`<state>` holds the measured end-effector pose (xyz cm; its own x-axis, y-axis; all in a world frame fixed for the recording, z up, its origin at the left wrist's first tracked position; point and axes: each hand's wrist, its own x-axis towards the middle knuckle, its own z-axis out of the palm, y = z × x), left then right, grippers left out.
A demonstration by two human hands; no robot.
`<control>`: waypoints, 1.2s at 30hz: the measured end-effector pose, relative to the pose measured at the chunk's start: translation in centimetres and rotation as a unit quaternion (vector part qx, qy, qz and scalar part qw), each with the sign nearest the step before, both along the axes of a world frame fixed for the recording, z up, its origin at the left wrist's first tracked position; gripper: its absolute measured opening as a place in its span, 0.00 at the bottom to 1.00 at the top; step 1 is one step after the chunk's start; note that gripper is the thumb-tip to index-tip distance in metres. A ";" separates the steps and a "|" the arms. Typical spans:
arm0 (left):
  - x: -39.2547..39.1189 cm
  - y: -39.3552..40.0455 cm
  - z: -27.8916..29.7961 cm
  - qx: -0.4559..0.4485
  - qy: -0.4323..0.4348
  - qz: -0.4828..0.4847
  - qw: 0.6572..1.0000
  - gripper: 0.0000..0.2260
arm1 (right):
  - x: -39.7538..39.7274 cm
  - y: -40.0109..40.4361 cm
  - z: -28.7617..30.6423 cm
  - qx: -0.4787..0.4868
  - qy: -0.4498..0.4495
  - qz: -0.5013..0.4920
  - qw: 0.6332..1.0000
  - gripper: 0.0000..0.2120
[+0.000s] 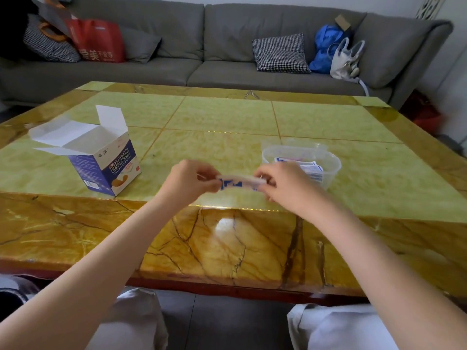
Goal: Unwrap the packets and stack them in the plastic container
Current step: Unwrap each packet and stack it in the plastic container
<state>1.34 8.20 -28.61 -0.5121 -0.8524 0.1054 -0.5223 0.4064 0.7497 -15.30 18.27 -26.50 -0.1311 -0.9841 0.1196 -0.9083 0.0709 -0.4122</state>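
A white-and-blue packet (238,182) hangs a little above the table, stretched between my two hands. My left hand (188,180) pinches its left end, and my right hand (283,184) pinches its right end. Just behind my right hand stands a clear plastic container (328,160) holding several blue-and-white packets (307,166). An open blue-and-white cardboard box (101,160) stands at the left of the table, flaps up; its inside is hidden.
The marble table (227,117) stretches wide, its front edge close to my knees. A grey sofa (202,46) behind it carries cushions, a red bag (97,40), a blue bag and a white handbag.
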 end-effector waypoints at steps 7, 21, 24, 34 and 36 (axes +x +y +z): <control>-6.3 0.4 2.9 0.003 0.178 0.050 0.983 0.03 | -4.7 -0.8 2.1 -0.242 -0.134 -0.189 0.942 0.06; -13.0 -0.7 1.7 -0.235 -0.107 0.022 0.966 0.08 | -10.0 -2.0 0.1 -0.085 0.028 -0.258 0.962 0.06; -13.5 -0.6 1.3 -0.246 -0.151 0.007 0.957 0.11 | -10.0 -2.1 -0.3 -0.059 0.046 -0.261 0.962 0.07; -13.5 1.3 3.0 -0.342 -0.233 -0.019 0.910 0.12 | -9.4 -1.8 -0.3 -0.039 0.116 -0.261 0.958 0.10; -13.6 2.6 3.1 -0.342 -0.241 -0.066 0.906 0.14 | -9.2 -1.7 -0.2 -0.033 0.116 -0.264 0.957 0.10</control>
<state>-12.27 10.80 -25.49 -0.7314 -0.6005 0.3230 -0.6353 0.7722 -0.0031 -24.53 16.53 -26.71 -0.5708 -0.7768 0.2660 -0.8205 0.5265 -0.2228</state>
